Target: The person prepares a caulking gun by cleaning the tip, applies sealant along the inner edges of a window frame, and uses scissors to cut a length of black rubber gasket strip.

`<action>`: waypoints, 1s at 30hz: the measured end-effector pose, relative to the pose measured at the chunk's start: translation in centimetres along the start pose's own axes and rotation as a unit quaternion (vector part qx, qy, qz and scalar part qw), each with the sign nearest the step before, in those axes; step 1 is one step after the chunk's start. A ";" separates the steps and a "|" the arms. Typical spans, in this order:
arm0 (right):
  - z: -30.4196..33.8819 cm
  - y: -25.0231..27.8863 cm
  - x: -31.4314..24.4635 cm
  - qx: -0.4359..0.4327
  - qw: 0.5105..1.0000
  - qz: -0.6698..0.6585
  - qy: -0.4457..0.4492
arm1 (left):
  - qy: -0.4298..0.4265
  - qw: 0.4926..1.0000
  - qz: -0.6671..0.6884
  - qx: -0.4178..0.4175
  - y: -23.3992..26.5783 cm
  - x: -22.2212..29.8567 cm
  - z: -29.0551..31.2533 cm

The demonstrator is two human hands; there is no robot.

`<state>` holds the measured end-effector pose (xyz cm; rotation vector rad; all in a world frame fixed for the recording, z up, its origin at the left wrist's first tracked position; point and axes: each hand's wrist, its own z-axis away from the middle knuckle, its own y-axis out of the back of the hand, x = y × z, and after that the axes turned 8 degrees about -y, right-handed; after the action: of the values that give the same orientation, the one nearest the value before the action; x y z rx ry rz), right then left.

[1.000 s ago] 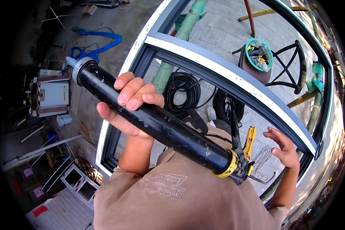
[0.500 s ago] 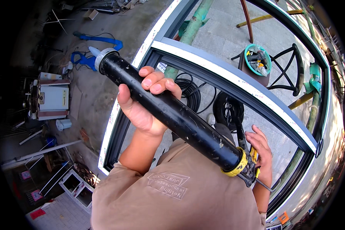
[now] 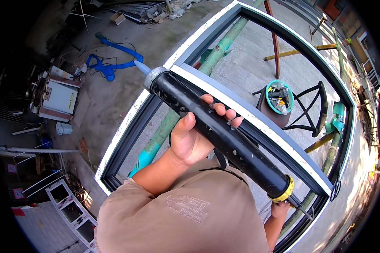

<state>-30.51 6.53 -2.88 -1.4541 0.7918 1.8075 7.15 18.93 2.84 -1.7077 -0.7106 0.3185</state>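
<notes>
A caulking gun [image 3: 236, 145] with a long black barrel slants across in front of me, its pale nozzle [image 3: 142, 67] pointing to the far left. My left hand [image 3: 191, 142] is closed round the middle of the barrel from below, thumb on the near side and fingertips over the far side. At the near right end is a yellow collar [image 3: 283, 189] with a metal rod sticking out behind. My right hand [image 3: 279, 209] is at the handle end, its fingers mostly hidden by the collar. Beneath lies a large white-edged frame [image 3: 257, 116] with dark inner channels.
Green-wrapped poles [image 3: 215, 57] lie under the frame. A teal basin [image 3: 278, 111] holding small parts sits on a stool [image 3: 271, 114] inside the frame's outline. On the left floor are a blue strap [image 3: 109, 67], a white box-like machine [image 3: 58, 99] and a small pail [image 3: 64, 128].
The caulking gun has shifted right and slightly nearer, carried by both hands. My right hand, with fingers spread beside the handle before, is now mostly behind the yellow collar. My view has turned.
</notes>
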 end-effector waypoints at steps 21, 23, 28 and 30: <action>3.4 24.6 0.7 -0.015 0.970 -0.184 0.160 | 0.227 0.973 0.014 0.040 2.6 -13.2 6.9; 2.6 25.9 0.3 -0.098 0.972 -0.160 0.140 | 0.228 0.971 0.026 0.063 3.2 -14.0 7.3; 3.3 24.3 -0.9 0.053 0.998 0.041 0.013 | 0.214 0.968 0.037 0.124 4.2 -14.6 7.9; 2.4 22.0 -1.8 0.024 0.999 0.013 -0.025 | 0.214 0.966 0.029 0.142 5.3 -14.4 8.0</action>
<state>-49.45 -4.64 0.28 -1.3692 0.8265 1.8246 -7.04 15.82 -6.66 -1.4572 -0.2819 0.0781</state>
